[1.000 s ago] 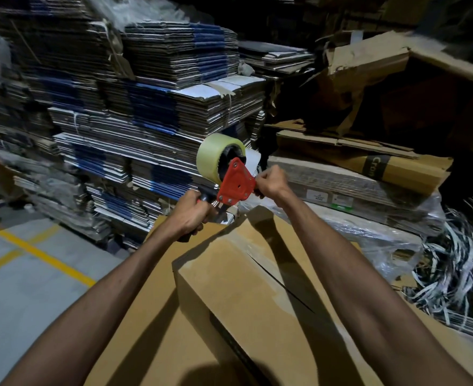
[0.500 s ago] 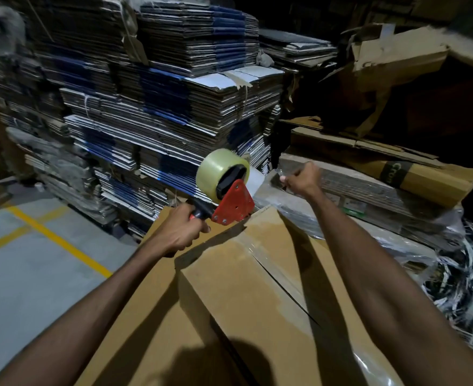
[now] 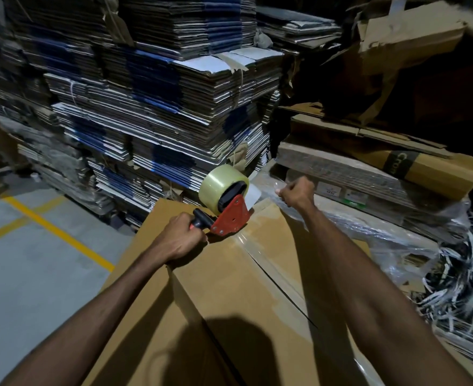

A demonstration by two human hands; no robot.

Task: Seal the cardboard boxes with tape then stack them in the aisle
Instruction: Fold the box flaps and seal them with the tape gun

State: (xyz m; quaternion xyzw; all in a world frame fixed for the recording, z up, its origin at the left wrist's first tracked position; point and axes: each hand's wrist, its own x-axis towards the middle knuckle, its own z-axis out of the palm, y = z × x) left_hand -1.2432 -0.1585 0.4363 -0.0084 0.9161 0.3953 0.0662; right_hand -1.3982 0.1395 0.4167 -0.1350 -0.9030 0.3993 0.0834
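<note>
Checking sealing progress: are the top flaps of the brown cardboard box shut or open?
Shut: the brown cardboard box flaps lie flat, clear tape over their seam.

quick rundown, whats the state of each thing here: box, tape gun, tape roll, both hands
box: flaps shut, clear tape along part of the seam
tape gun: resting on the box's far end, handle held
tape roll: mounted on the tape gun
left hand: gripping the tape gun handle
right hand: fist pinching pulled-out tape

I see a matt brown cardboard box point(image 3: 229, 291); glossy clear tape point(image 3: 260, 252) along its seam; the dispenser point(image 3: 231, 215) looks smooth red plastic.
</note>
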